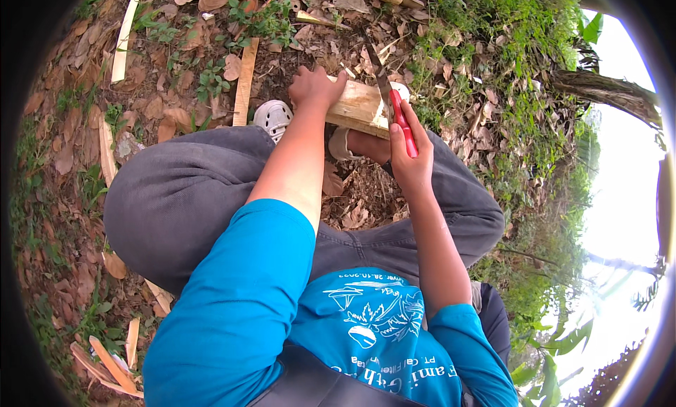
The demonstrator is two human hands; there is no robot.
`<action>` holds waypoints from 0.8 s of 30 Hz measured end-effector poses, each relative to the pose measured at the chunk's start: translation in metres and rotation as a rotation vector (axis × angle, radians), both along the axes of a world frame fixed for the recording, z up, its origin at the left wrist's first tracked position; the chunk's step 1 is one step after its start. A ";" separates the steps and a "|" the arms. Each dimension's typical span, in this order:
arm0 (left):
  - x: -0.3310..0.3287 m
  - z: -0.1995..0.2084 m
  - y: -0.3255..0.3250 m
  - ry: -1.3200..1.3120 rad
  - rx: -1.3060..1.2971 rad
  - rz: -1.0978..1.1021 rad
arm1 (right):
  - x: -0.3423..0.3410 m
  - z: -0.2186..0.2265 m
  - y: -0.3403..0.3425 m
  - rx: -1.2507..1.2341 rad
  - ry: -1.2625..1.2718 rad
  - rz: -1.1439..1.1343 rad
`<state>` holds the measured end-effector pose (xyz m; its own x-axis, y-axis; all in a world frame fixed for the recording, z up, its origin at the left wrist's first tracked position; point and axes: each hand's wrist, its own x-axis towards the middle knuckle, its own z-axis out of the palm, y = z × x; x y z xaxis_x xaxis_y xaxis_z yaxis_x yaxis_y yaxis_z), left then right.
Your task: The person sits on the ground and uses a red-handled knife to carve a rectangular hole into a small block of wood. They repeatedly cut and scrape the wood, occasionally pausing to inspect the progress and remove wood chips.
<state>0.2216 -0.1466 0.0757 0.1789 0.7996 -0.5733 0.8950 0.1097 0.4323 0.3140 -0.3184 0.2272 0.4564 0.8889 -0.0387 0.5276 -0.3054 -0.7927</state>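
- Leaf-strewn ground [63, 153] all around, dry and brown, dotted with green sprouts from 9 to 12 o'clock.
- Denser green undergrowth [479, 34] at 1 to 2 o'clock, with a rough brown trunk [605, 90] slanting beyond, near 2 o'clock, and glaring pale sky at 3 o'clock.
- At 12 o'clock, between the feet and just ahead of the lap: a chunky wooden block [362, 105], pale-faced and lying at a slight slant.
- Left hand [317, 89] at the block's 9 o'clock end, fingers close together and curled over the wood, holding on firmly.
- Right hand [412, 153] at 2 o'clock, fingers wrapped narrowly around the handle of a red-handled bladed tool [400, 118].
- Long dark blade [377, 63] pointing towards 12 o'clock, crossing over the block's 3 o'clock end; from overhead, perhaps touching the wood, but cannot tell for sure.
- Pale clog with holes [272, 118] at 11 o'clock, just beside the left forearm; a second pale shoe [340, 145] at 12 o'clock, partly under the block.
- Dark grey trousers [183, 203], knees spread towards 9 and 3 o'clock; teal shirt [225, 266] below, printed in white at 6 o'clock.
- Loose wooden strips scattered about: one [245, 83] at 11 o'clock, another [125, 34] at 10, a small cluster [113, 365] at 8.
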 end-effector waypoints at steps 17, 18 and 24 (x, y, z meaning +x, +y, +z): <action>0.018 -0.015 -0.010 0.026 0.118 0.222 | -0.026 0.029 -0.048 -0.060 0.009 0.020; 0.018 -0.013 -0.008 0.037 0.114 0.201 | -0.018 0.012 -0.032 0.005 -0.047 0.068; 0.019 -0.021 -0.016 0.007 0.150 0.226 | -0.011 -0.007 0.018 0.003 0.005 0.049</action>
